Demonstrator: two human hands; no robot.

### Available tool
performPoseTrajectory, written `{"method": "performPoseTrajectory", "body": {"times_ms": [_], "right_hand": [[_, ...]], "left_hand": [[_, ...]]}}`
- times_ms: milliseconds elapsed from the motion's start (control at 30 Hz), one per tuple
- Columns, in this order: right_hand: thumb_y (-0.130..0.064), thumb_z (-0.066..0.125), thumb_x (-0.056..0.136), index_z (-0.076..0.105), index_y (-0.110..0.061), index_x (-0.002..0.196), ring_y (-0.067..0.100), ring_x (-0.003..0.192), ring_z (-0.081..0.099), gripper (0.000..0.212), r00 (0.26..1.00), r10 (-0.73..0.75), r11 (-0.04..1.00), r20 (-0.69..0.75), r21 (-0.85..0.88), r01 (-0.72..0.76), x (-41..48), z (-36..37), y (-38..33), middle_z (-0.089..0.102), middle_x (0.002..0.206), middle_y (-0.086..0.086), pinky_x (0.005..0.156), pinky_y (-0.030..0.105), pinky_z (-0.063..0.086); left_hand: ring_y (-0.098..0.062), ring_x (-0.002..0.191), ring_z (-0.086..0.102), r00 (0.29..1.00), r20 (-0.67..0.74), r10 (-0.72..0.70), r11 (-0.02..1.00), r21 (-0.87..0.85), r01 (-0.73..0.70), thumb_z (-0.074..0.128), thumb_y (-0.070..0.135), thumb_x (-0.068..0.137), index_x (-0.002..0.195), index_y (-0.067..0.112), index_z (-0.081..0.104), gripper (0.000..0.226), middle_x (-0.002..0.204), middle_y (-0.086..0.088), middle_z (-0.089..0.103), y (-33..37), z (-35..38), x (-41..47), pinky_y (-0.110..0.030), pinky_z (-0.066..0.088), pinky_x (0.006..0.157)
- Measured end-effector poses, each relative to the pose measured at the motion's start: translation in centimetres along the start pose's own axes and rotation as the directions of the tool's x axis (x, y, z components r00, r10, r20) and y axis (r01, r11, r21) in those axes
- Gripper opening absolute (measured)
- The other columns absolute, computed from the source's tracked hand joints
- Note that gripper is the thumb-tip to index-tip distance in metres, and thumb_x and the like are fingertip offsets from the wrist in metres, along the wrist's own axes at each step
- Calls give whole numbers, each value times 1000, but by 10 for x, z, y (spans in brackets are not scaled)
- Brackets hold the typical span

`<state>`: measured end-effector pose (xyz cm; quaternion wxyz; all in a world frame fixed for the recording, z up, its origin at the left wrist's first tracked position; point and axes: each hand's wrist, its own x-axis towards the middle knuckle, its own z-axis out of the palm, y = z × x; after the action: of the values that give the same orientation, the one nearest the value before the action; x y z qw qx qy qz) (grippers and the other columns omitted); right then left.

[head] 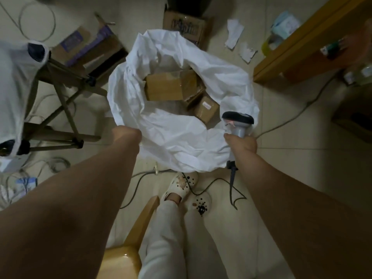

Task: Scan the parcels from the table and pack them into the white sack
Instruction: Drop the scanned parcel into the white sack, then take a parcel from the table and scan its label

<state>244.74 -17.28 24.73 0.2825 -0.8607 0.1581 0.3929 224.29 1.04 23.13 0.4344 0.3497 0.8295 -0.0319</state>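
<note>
- Far left, we see a white cloth (pixel 12 81) draped over a folding stand (pixel 66 109), w/ loose cables (pixel 58 164) on the floor beside it.
- Behind the stand lies a flattened cardboard box (pixel 84 45) w/ purple print.
- Our left hand (pixel 127 133) meets the near-left rim of the white sack (pixel 181 146). Its fingers are hidden, so we can't tell whether it grips the rim or only touches it.
- The sack sits on the floor mid-view, mouth open upward, just ahead of our white clogs (pixel 182 185).
- Inside the sack there's a large brown parcel (pixel 171 85) toward the back & a smaller parcel (pixel 206 109) w/ a label just beside it, lower right.
- Beyond the sack stands a printed carton (pixel 187 25).
- Our right hand (pixel 241 143) is wrapped round the grey handle of the scanner (pixel 237 119). The scanner's dark head shows a red glow & hangs over the sack's right rim, near the smaller parcel.
- The scanner's cord (pixel 233 188) drops to the floor by the clogs.
- Back right, paper scraps (pixel 234 33) lie on the floor.
- Far right is a wooden desk (pixel 291 57) w/ small items too blurred to ID.
</note>
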Motion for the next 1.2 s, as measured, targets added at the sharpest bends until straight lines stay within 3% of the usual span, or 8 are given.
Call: {"method": "performPoseTrajectory", "body": {"times_ms": [67, 167, 233, 333, 433, 733, 933, 1200], "right_hand": [[-29, 76, 80, 57, 0, 124, 24, 88, 55, 55, 1000, -9, 1000, 28, 5, 9, 1, -2, -4, 55, 102, 7, 75, 29, 43], [-33, 75, 81, 59, -8, 122, 23, 86, 54, 51, 998, -41, 999, 47, 1, 41, -7, -8, -9, 54, 98, 4, 75, 31, 45], [-31, 75, 81, 60, -8, 119, 23, 80, 58, 47, 997, -52, 998, 55, 41, 50, -18, -14, -13, 59, 97, 6, 74, 33, 50], [-26, 74, 83, 62, -2, 108, 15, 46, 61, 37, 994, -22, 984, 104, 181, 3, -47, -31, -21, 67, 71, 10, 49, 28, 52], [-29, 73, 85, 59, -1, 97, 13, 33, 57, 33, 990, -20, 979, 142, 204, -9, -84, -56, -37, 62, 45, 5, 39, 22, 48], [-16, 70, 82, 62, -6, 82, 10, 33, 49, 13, 992, -123, 922, -24, 366, 123, -211, -152, -69, 58, 52, 4, 42, 20, 43], [-10, 68, 75, 59, -8, 77, 13, 36, 50, 9, 966, -142, 834, -214, 501, 234, -282, -220, -45, 57, 51, 3, 45, 24, 44], [-4, 69, 78, 55, -9, 77, 12, 34, 46, 14, 919, -21, 667, -395, 679, 307, -353, -311, 45, 54, 52, 5, 39, 22, 40]], "left_hand": [[-33, 121, 48, 1000, -15, -25, 992, 120, 27, 69, 20, 86, 147, 2, 21, 79, 140, -18, 40, 9, 3, -7, -37, 47, 94], [-36, 132, 37, 999, 36, 10, 982, 186, -17, 72, 25, 84, 153, 13, 1, 99, 150, -19, 26, 18, 6, -26, -45, 44, 102], [-38, 132, 36, 989, 91, 114, 947, 291, -136, 67, 23, 86, 153, 25, 0, 94, 151, -19, 23, 22, 7, -45, -46, 43, 104], [-40, 127, 42, 919, 223, 325, 849, 359, -387, 64, 14, 84, 152, 29, 14, 86, 148, -18, 30, 33, 8, -83, -46, 44, 102], [-38, 130, 40, 791, 374, 484, 656, 444, -611, 64, 13, 84, 152, 26, 20, 82, 151, -16, 30, 48, 7, -134, -45, 43, 103], [-34, 127, 42, 338, 636, 693, 11, 460, -888, 57, 24, 88, 152, 25, 20, 74, 142, -14, 43, 82, -37, -286, -43, 38, 105], [-33, 121, 47, 34, 686, 727, -210, 269, -940, 59, 20, 85, 149, 22, 31, 70, 133, -13, 53, 73, -56, -384, -40, 40, 100], [-34, 121, 48, -270, 776, 570, -421, -6, -907, 58, 16, 87, 150, 23, 28, 71, 132, -14, 52, 20, -47, -515, -41, 45, 97]]}}
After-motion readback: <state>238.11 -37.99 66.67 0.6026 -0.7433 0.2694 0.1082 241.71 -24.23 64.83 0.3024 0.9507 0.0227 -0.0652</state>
